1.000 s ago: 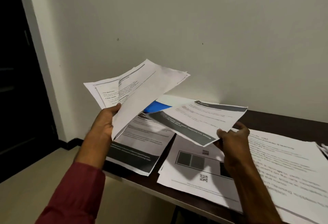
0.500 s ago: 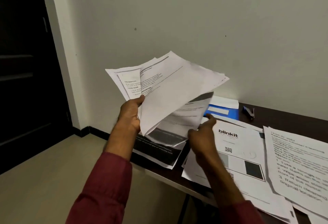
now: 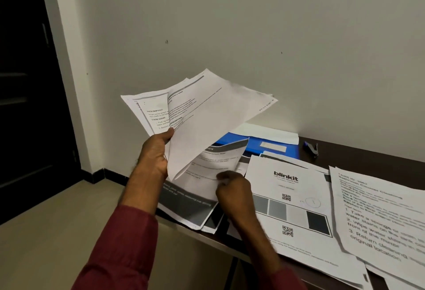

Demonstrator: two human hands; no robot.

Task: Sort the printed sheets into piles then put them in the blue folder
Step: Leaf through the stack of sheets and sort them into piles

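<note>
Here left hand [image 3: 153, 154] fingers clamp a curling paper fan [image 3: 207, 115]; right hand [image 3: 232, 189] fingers pinch a grey-banded sheet [image 3: 215, 161].

The folder [image 3: 271, 145] beyond the right hand [image 3: 232, 188] is half hidden under sheets [image 3: 287, 181], the pile [image 3: 379, 216] to the right of that hand is cut by the picture's edge, and its fine print is blurred.

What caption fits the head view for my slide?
Left hand holds fanned printed sheets over the table edge; right hand pinches one grey-banded sheet, blue folder behind.
</note>
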